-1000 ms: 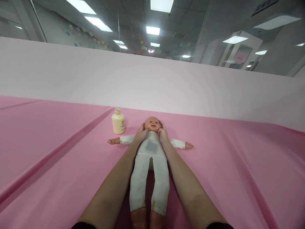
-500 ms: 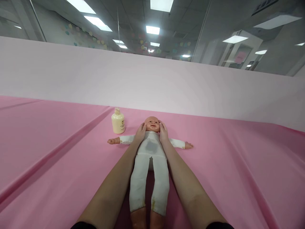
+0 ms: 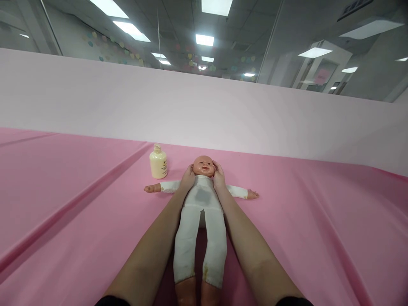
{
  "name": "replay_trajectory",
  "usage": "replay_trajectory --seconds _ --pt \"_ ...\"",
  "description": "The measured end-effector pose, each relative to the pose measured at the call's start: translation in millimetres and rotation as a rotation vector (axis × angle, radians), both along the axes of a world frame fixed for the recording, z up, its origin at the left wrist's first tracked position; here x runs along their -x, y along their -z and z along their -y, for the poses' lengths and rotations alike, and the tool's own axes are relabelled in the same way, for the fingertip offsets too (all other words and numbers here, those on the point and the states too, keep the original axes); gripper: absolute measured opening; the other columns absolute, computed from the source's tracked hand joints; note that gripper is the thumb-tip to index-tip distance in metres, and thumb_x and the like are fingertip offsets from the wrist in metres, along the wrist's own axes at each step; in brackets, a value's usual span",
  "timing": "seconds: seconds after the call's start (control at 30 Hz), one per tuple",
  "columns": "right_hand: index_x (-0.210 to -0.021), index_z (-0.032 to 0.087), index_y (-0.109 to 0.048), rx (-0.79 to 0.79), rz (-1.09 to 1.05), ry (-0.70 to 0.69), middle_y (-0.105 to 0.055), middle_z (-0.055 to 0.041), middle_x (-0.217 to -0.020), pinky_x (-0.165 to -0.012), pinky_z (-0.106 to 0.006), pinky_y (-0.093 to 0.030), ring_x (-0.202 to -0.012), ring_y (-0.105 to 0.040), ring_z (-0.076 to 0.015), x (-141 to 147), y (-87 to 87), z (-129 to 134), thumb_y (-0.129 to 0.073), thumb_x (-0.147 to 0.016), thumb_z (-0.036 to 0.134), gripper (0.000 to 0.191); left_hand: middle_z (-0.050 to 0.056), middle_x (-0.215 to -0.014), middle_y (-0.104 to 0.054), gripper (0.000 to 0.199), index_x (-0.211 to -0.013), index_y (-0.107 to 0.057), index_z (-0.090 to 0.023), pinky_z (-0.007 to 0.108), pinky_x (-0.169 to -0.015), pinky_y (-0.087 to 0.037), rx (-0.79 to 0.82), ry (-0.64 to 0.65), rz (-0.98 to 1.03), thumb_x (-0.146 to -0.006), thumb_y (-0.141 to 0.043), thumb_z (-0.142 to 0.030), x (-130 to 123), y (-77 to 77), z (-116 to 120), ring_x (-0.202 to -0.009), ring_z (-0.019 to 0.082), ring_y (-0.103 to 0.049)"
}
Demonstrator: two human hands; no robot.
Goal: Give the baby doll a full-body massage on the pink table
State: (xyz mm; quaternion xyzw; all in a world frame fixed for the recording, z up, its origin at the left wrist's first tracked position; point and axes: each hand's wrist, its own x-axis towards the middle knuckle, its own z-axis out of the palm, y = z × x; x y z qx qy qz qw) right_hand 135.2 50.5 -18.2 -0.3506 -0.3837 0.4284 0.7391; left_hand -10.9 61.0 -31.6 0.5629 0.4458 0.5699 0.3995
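A baby doll (image 3: 202, 195) with a white cloth body and hard plastic head, hands and lower legs lies on its back, arms spread out to both sides. My left hand (image 3: 188, 176) cups one side of the doll's head, and my right hand (image 3: 219, 175) cups the other. Some of my fingers curl behind the head and are hidden. Both forearms run along the doll's sides, over its upper arms. Beyond the doll's arm on the left stands a pale yellow pump bottle (image 3: 158, 163) with dark lettering; neither hand touches it.
Pink sheeting (image 3: 95, 191) with long raised folds covers the surface under the doll. A low white wall (image 3: 204, 114) runs along the back edge. Above it, glass panels (image 3: 178, 34) show ceiling lights and coloured dots.
My fingers have shifted slightly back around the sides of the doll's head, so a little more of its cheeks shows. The doll's body and the bottle stay in place.
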Motion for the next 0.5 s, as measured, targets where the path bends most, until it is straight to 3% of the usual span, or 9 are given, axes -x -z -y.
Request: replay_trajectory --seconds 0.13,0.3,0.4,0.5 --pt "-0.119 0.016 -0.059 -0.059 0.095 0.000 -0.059 -0.0057 -0.125 -0.104 -0.035 -0.043 -0.117 -0.054 -0.0185 -2 3.7 0 -0.046 -0.078 0.020 0.043 0.009 -0.129 -0.059 0.051 -0.126 -0.055 -0.019 0.044 -0.111 -0.032 -0.084 0.115 -0.018 -0.075 -0.053 -0.013 -2 -5.6 8 -0.124 0.026 -0.051" --pt "-0.136 0.023 -0.048 -0.082 0.302 0.002 -0.040 -0.0020 -0.145 -0.114 -0.037 -0.029 -0.134 -0.036 -0.0161 -1 4.2 6 -0.051 -0.089 0.040 0.049 0.005 -0.152 -0.033 0.069 -0.137 -0.047 -0.020 0.039 -0.120 -0.008 -0.191 0.174 0.050 -0.069 -0.052 -0.007 -3 -3.4 5 -0.145 0.020 -0.019" --pt "-0.138 0.027 -0.047 -0.183 0.488 -0.022 -0.030 0.0014 -0.151 -0.118 -0.035 -0.017 -0.141 -0.023 -0.0147 0 -0.6 13 -0.056 -0.089 0.040 0.051 0.004 -0.154 -0.029 0.072 -0.140 -0.044 -0.019 0.037 -0.121 -0.003 -0.275 0.244 0.012 -0.069 -0.048 -0.005 -2 1.0 -2 -0.146 0.017 -0.013" --pt "-0.137 0.028 -0.048 -0.262 0.592 -0.011 -0.026 0.0023 -0.152 -0.119 -0.034 -0.012 -0.143 -0.017 -0.0148 1 -5.2 18 -0.057 -0.089 0.038 0.050 0.005 -0.155 -0.027 0.075 -0.143 -0.039 -0.019 0.037 -0.121 -0.004 -0.253 0.261 0.018 -0.069 -0.048 -0.005 0 2.5 -5 -0.146 0.018 -0.012"
